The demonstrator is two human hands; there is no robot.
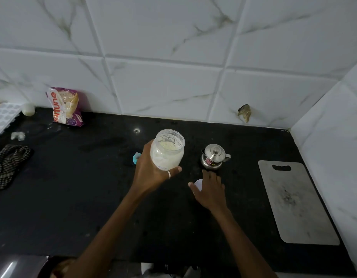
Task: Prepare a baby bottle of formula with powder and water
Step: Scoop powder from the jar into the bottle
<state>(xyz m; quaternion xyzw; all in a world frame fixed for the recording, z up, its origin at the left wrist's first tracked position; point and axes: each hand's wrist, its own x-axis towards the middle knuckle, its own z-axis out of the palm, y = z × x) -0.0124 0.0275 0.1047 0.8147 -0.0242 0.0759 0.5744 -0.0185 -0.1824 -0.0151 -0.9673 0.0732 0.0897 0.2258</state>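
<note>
Though caught from the head camera alone, readable as the powder stage of the task. Near mid-frame, powder jar point(167, 151): lid off, white powder caked inside, mouth tipped toward twelve o'clock. Wrapped round its lower half by the left hand point(153, 174), fingers and thumb curled on the wall, and raised off the black counter point(83, 197). At four o'clock of the jar, right hand point(209, 190) laid over a white round lid point(198, 184) on the counter, fingers spread and fairly straight, not seen curling round it. Just past that hand at twelve o'clock, small steel kettle point(213, 157) with its own lid on, presumably the water. Peeking out at nine o'clock of the left hand, a teal-blue piece point(137, 157), perhaps part of the baby bottle. Too hidden to tell, and no bottle body plainly in sight.

Further off: grey chopping board point(294, 203) at three o'clock, printed packet point(66, 106) leaning on the tiled wall point(173, 57) at ten o'clock, checked cloth point(9, 167) at nine o'clock, and white moulded tray point(4, 119) at the left edge.

Judged as dosing not yet begun: jar open, lid parked, no powder or water seen going anywhere. Next move likely calls for keeping the jar level against spills and freeing the right hand from the lid. After that, bringing a scoop and the bottle within reach, then turning to the kettle at one o'clock.
</note>
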